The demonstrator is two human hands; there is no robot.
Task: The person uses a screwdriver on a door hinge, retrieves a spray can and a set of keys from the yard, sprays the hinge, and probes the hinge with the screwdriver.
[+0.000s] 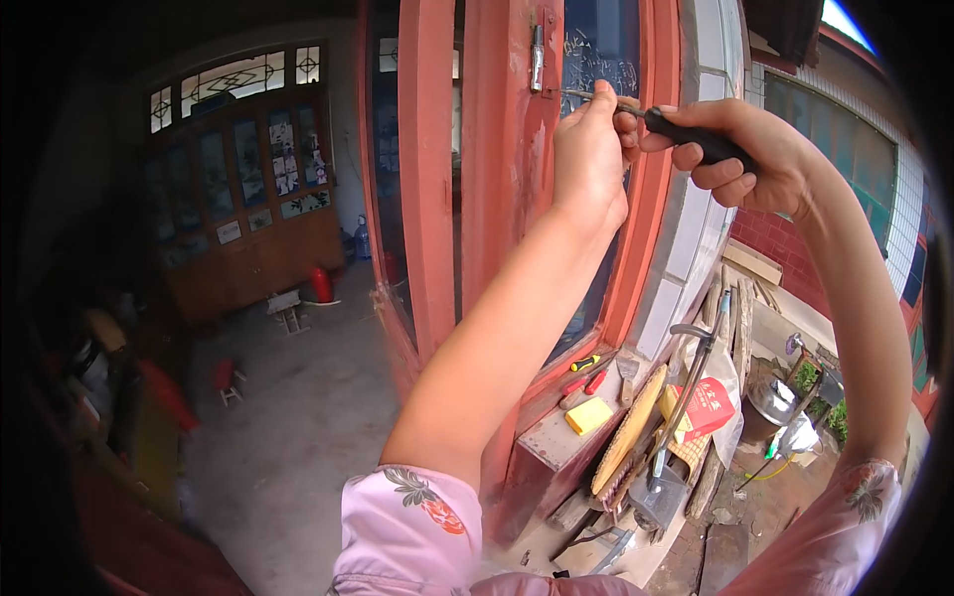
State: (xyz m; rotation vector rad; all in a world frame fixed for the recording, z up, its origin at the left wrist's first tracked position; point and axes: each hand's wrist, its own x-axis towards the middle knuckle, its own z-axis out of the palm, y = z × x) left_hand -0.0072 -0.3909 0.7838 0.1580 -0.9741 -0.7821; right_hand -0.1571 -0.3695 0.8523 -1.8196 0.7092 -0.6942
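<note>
My right hand [740, 154] is wrapped around the black handle of a screwdriver [701, 136]. Its thin metal shaft runs left toward a metal hinge [538, 60] on the red-painted door frame [507, 199]. My left hand [594, 159] closes around the shaft, thumb up, close to the frame. The tip is by the lower end of the hinge; whether it sits in a screw is too small to tell. Behind the hands is a dark window pane [601, 45] with scratched or peeling marks.
On the sill below lie a yellow sponge-like block [589, 416], a yellow-and-black handled tool [585, 364], red-handled pliers [595, 382] and a scraper [627, 372]. Lower right, a long-handled dustpan [661, 497] leans among wooden planks. Indoors at left stand small stools [228, 380].
</note>
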